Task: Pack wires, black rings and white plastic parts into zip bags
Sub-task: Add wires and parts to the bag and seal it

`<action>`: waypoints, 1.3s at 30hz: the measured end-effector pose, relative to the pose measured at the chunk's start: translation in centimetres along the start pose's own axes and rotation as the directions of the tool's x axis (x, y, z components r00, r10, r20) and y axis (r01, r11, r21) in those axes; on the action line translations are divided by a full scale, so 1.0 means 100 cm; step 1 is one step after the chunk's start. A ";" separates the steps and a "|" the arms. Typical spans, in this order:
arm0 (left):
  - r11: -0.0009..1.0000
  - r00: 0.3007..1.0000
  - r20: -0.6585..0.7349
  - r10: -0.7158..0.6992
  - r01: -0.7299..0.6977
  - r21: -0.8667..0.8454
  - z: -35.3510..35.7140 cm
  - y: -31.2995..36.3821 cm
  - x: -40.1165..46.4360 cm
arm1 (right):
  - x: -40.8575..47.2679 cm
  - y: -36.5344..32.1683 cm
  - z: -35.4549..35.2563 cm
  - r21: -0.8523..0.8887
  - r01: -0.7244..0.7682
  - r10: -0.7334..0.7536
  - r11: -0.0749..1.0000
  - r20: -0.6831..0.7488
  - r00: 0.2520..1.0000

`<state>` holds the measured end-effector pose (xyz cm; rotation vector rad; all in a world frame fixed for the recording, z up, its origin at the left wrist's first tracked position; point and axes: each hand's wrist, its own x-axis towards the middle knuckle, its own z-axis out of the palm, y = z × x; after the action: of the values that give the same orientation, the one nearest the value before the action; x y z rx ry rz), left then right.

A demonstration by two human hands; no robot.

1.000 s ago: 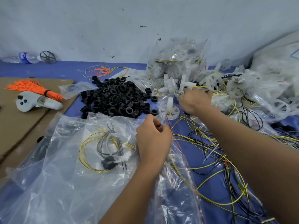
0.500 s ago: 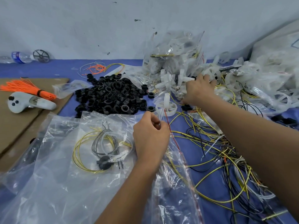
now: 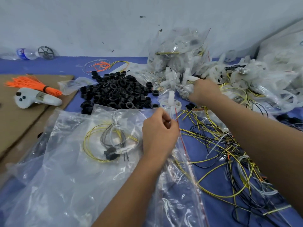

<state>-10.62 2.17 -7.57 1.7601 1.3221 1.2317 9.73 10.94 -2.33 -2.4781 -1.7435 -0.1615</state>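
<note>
Centrally, a clear zip bag (image 3: 68, 161) is lying across the near part of a blue table (image 3: 213, 182), with coiled yellow and grey wires (image 3: 108, 141) and a couple of black rings showing through the plastic. The left hand (image 3: 159, 133) is pinching the bag's upper edge beside its red zip line (image 3: 181, 138), fingers curled tightly around the plastic and holding that corner raised. Just beyond this hand, a white plastic part (image 3: 170, 102) shaped like a spoked wheel with an upright post is standing on the table. The right hand (image 3: 205, 92) is reaching farther back into a heap of white plastic parts (image 3: 218, 72), its fingers curling into the heap; whether they are gripping a piece cannot be told, since the fingertips are hidden. To the right of the bag, loose wires (image 3: 229, 153) in yellow, black and white are sprawling in a tangle over the table. Behind the bag, a pile of black rings (image 3: 118, 92) is sitting near the centre. Filled zip bags (image 3: 178, 49) are leaning against the pale wall at the back. On the left, a sheet of cardboard (image 3: 19, 125) is carrying a bundle of orange ties (image 3: 32, 83) and a white handheld controller (image 3: 36, 99). A water bottle (image 3: 24, 54) is lying at the far left by the wall.
</note>
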 end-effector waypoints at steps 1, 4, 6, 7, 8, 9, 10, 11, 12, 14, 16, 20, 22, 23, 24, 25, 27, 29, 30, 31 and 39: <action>1.000 1.000 0.020 0.020 -0.020 -0.013 0.000 0.000 0.000 | 0.001 0.000 0.003 -0.075 0.013 -0.013 0.997 -0.009 1.000; 0.997 0.997 0.055 0.045 -0.042 -0.065 0.000 -0.002 0.000 | 0.004 -0.002 0.005 -0.059 0.017 -0.022 0.998 -0.078 0.997; 0.996 0.997 0.059 0.052 -0.048 -0.069 0.000 -0.002 0.000 | 0.005 -0.002 0.004 0.053 0.040 -0.035 0.998 -0.099 0.995; 0.997 0.997 0.057 0.051 -0.048 -0.065 0.000 -0.003 0.000 | 0.004 -0.001 0.002 0.096 0.036 -0.025 0.995 -0.109 0.994; 0.997 0.997 0.055 0.048 -0.045 -0.060 0.001 -0.004 0.001 | 0.002 0.001 -0.001 0.145 0.024 -0.004 0.989 -0.132 0.991; 0.998 0.997 0.055 0.044 -0.041 -0.056 0.001 -0.005 0.001 | 0.000 0.003 -0.005 0.224 0.005 0.033 0.975 -0.167 0.985; 0.998 0.998 0.055 0.041 -0.038 -0.055 0.001 -0.006 0.002 | -0.003 0.004 -0.009 0.327 -0.014 0.085 0.945 -0.206 0.975; 0.998 0.998 0.055 0.041 -0.037 -0.056 0.001 -0.006 0.002 | -0.006 0.006 -0.015 0.438 -0.034 0.151 0.898 -0.233 0.961; 0.998 0.998 0.054 0.040 -0.037 -0.058 0.002 -0.007 0.003 | -0.011 0.006 -0.020 0.562 -0.060 0.228 0.825 -0.234 0.945; 0.998 0.998 0.049 0.031 -0.027 -0.065 0.002 -0.008 0.003 | -0.026 0.005 -0.030 0.836 -0.092 0.368 0.541 -0.137 0.919; 0.997 0.999 0.042 0.025 -0.021 -0.073 0.002 -0.008 0.004 | -0.049 0.001 -0.038 0.993 -0.098 0.384 0.068 0.064 0.921; 0.995 0.999 0.031 0.014 -0.010 -0.104 0.002 -0.008 0.004 | -0.111 -0.010 -0.031 0.899 -0.157 0.196 -0.408 0.254 0.947; 0.990 1.000 0.016 0.002 0.001 -0.144 0.001 -0.006 0.003 | -0.136 -0.018 -0.023 0.895 -0.123 0.114 -0.428 0.188 0.976; 0.985 1.000 0.010 -0.008 0.010 -0.174 0.000 -0.004 0.003 | -0.144 -0.020 -0.020 0.897 -0.100 0.081 -0.430 0.149 0.985; 0.977 1.000 0.017 -0.012 0.016 -0.211 -0.002 -0.001 0.002 | -0.151 -0.022 -0.017 0.905 -0.080 0.063 -0.419 0.116 0.991; 0.966 0.999 0.039 -0.006 0.016 -0.257 -0.003 0.002 0.001 | -0.156 -0.022 -0.014 0.916 -0.062 0.061 -0.395 0.094 0.994; 0.939 0.994 0.105 0.031 0.007 -0.343 -0.005 0.007 -0.001 | -0.162 -0.023 -0.009 0.948 -0.042 0.071 -0.315 0.068 0.995; 0.923 0.988 0.145 0.054 0.006 -0.385 -0.004 0.010 -0.003 | -0.165 -0.022 -0.005 0.978 -0.024 0.076 -0.205 0.041 0.996; 0.918 0.986 0.158 0.052 0.014 -0.395 -0.003 0.010 -0.004 | -0.166 -0.022 -0.003 0.989 -0.008 0.082 -0.150 0.020 0.996; 0.914 0.984 0.169 0.048 0.025 -0.406 -0.003 0.010 -0.004 | -0.166 -0.021 -0.002 0.994 0.007 0.093 -0.106 0.003 0.996; 0.925 0.982 0.186 -0.027 0.094 -0.367 -0.001 0.005 -0.002 | -0.158 -0.011 0.011 0.998 0.018 0.360 0.053 -0.036 0.932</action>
<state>-10.52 1.79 -7.18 1.5042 0.9565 1.1715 3.43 -3.24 -5.74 -1.3616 -0.7616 0.5477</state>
